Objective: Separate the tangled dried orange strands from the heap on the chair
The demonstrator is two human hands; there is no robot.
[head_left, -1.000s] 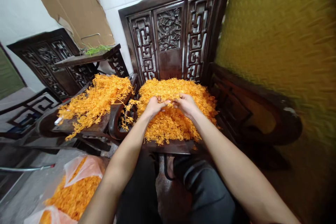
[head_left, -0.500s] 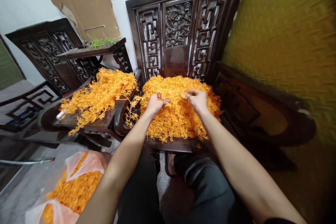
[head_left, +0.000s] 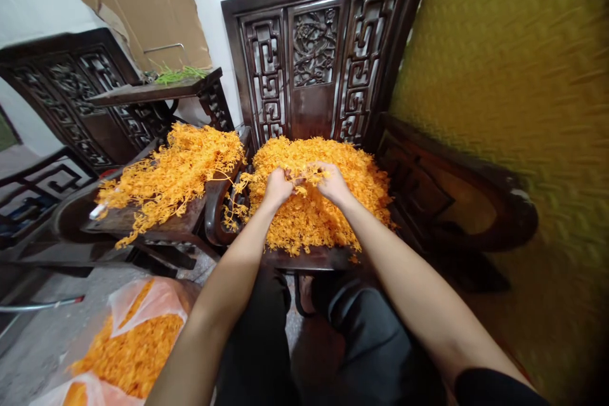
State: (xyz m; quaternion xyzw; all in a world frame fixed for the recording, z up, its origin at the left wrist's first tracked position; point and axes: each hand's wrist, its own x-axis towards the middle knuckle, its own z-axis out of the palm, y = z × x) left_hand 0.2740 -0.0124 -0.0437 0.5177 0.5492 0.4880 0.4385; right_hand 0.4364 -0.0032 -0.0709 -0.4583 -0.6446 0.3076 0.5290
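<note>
Orange bag contents: a clear plastic bag at lower left on the floor, part filled with orange strands
Left seat: a loose orange heap spread over a dark wooden seat, just beside the centre chair
Left hand: the left hand rests on the centre pile, fingers closed on a small clump of strands
Centre pile: the main orange pile covers the seat of the carved dark wooden chair
Right hand: the right hand sits close beside the left, nearly touching, fingers pinched on the same clump
Right side: a curved wooden armrest before a yellow textured wall
</note>
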